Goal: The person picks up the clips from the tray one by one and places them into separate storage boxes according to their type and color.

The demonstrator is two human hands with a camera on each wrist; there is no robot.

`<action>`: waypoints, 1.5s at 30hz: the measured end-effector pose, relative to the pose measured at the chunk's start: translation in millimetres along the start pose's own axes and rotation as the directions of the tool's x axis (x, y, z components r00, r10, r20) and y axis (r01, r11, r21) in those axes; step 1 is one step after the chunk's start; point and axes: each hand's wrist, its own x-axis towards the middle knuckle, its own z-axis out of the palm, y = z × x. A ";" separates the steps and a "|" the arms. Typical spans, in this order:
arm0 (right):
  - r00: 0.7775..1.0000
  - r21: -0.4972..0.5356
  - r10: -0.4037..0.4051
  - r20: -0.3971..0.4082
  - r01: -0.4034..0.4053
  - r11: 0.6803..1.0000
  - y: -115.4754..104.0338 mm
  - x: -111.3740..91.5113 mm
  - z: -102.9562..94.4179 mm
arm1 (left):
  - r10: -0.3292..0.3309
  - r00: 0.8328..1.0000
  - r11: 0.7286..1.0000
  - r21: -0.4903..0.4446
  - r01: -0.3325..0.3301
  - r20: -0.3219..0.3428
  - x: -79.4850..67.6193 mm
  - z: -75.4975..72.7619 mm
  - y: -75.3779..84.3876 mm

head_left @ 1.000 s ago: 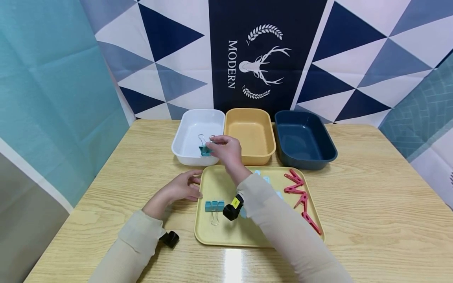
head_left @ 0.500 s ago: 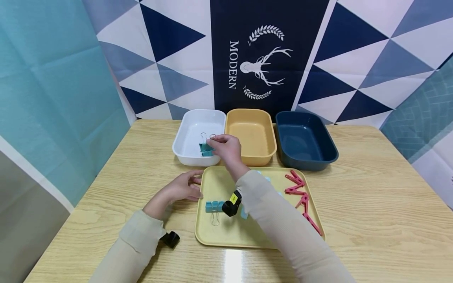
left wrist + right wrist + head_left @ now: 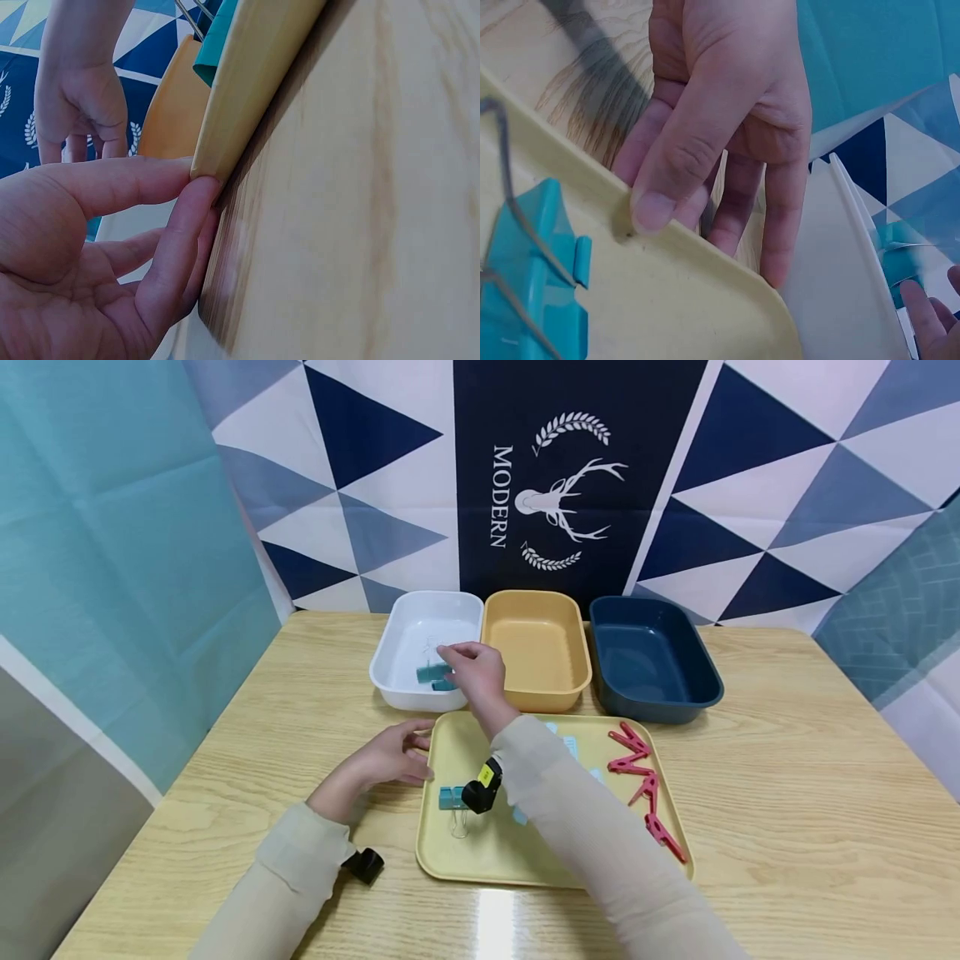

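My left hand (image 3: pixel 396 755) pinches the left rim of the yellow tray (image 3: pixel 450 860) between thumb and fingers, as the left wrist view shows. My right hand (image 3: pixel 480 677) hangs over the white bin (image 3: pixel 384 672), its thumb and index finger parted. A teal binder clip (image 3: pixel 431 672) is blurred just beside those fingertips, apart from them as far as I can tell. Below it in the bin lies another teal binder clip (image 3: pixel 444 685). One more teal binder clip (image 3: pixel 540 277) rests on the tray, part hidden by my right wrist camera in the head view.
An orange bin (image 3: pixel 536 647) and a dark blue bin (image 3: pixel 652 652) stand right of the white one. Pink clothespins (image 3: pixel 648 785) lie in a zigzag at the tray's right side. Light blue pieces (image 3: pixel 572 747) sit mid-tray, partly under my right forearm.
The binder clip at my right fingertips has come away from them, shifting slightly left and blurring. My right fingers have spread. The left hand stays at the tray rim.
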 end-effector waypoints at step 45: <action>0.996 0.061 0.000 0.088 -0.006 0.998 0.6 -30.8 -26.0 | -0.005 1.000 1.000 0.021 0.006 -0.021 -0.8 1.9 2.6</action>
